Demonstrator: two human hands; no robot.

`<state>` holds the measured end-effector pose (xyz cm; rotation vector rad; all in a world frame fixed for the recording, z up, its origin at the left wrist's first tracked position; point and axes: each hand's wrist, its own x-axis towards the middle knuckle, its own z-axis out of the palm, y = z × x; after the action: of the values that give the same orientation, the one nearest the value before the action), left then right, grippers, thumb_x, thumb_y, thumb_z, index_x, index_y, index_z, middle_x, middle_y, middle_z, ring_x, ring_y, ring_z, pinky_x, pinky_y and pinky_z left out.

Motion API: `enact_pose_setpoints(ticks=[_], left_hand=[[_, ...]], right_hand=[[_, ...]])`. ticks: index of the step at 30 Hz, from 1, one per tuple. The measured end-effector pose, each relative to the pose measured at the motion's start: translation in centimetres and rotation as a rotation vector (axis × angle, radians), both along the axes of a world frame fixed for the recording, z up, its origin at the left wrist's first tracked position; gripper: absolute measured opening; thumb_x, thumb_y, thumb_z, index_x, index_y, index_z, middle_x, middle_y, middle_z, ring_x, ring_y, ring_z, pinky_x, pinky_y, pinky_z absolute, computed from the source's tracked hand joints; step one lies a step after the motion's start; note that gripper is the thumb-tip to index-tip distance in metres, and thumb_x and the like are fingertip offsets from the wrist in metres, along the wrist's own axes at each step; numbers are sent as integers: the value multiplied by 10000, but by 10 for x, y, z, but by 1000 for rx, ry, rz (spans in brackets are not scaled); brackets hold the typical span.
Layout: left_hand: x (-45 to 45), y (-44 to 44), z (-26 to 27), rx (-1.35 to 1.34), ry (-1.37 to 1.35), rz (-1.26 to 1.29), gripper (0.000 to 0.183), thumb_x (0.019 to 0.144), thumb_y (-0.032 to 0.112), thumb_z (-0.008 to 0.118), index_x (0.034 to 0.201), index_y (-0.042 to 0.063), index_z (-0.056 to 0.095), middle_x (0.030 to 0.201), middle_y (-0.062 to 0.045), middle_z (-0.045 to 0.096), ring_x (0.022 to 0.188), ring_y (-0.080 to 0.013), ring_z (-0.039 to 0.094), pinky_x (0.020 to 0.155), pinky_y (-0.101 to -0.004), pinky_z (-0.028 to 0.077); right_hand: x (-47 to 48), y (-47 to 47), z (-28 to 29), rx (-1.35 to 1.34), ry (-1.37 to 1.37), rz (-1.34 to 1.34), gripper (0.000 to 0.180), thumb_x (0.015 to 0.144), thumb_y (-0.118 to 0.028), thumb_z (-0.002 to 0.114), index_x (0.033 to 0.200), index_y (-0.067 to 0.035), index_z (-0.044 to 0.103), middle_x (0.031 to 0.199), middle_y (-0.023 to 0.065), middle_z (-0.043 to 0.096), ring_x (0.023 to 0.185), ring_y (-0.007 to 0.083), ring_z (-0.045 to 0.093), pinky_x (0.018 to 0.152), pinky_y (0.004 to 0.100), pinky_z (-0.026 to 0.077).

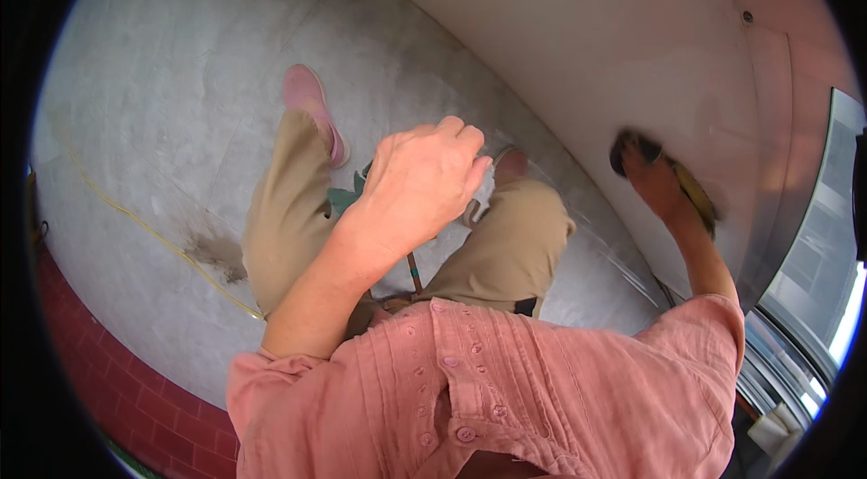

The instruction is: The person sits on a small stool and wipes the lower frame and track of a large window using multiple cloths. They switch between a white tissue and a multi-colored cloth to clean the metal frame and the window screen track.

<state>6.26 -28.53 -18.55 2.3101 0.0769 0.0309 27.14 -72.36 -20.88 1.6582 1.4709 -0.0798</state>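
Note:
My left hand is raised in front of my body, above my knees, with its fingers curled; whether it has anything inside is hidden. Behind its wrist show a piece of green material and a thin brown stick with a green band. Out to the right, my right hand is at the broad pale panel, gripping a blurred dark object. A blurred yellow and dark part runs along that wrist; its exact kind cannot be told.
The panel meets the grey floor along a curved edge. A yellow cord crosses the floor beside a dark stain. Red tiles lie at the lower left. A metal-framed window stands at the right. My feet wear pink shoes.

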Motion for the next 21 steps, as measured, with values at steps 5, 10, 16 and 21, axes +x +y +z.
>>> enact_pose_setpoints(ticks=[5,10,16,21], left_hand=[[-10,4,-4,44,40,-14,195,836,186,722,807,44,592,794,-107,573,702,-312,622,592,-432,493],[-10,15,-11,59,23,33,209,794,170,753,789,53,580,769,-94,545,662,-280,605,559,-407,479],[-3,33,-13,110,94,82,191,796,175,742,782,83,575,723,-55,512,615,-204,576,523,-343,468],[2,33,-7,56,77,95,212,773,160,761,788,79,565,733,-57,497,608,-215,562,527,-359,460]], right_hand=[[56,255,11,586,70,247,427,807,-172,586,1224,-99,642,1364,29,550,1323,199,475,880,321,530],[93,431,-88,667,81,397,322,898,-207,544,1172,-66,636,1360,99,566,1259,255,509,952,421,462],[80,426,-237,557,411,-39,374,834,-70,562,1200,4,585,1126,212,628,1073,331,607,838,391,545],[59,193,-309,161,230,155,399,866,-80,543,1245,39,580,1181,240,621,1147,360,588,1002,463,475]])
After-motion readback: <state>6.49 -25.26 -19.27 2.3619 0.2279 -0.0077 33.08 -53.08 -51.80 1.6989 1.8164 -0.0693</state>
